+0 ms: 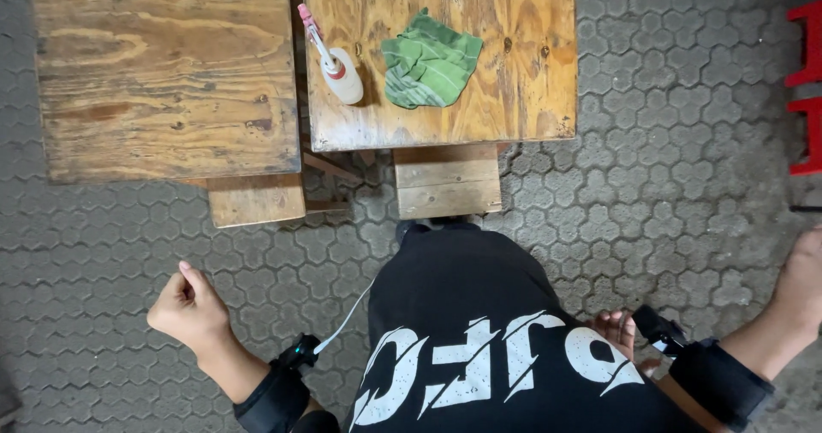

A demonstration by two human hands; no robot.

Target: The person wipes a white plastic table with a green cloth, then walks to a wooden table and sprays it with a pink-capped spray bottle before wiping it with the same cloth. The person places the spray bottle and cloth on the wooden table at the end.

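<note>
While the left hand [187,309] curls its fingers into an empty fist, a crumpled green cloth [428,61] lies on the rough wooden worktop [531,74], just beside a white spray bottle [338,69]; the right hand [801,283] is cut off, so I cannot tell.

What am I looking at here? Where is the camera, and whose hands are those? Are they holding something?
The camera sits on a person's head and looks straight down, so you see their black shirt from above. The left hand is curled into a loose fist and holds nothing. The right hand is at the picture's edge, so whether it holds anything is hard to tell. Both arms wear dark wrist bands. Ahead stand two wooden tables on grey paving stones. On the right-hand table lie a white spray bottle with a pink nozzle and a crumpled green cloth. No hand touches them.
</note>
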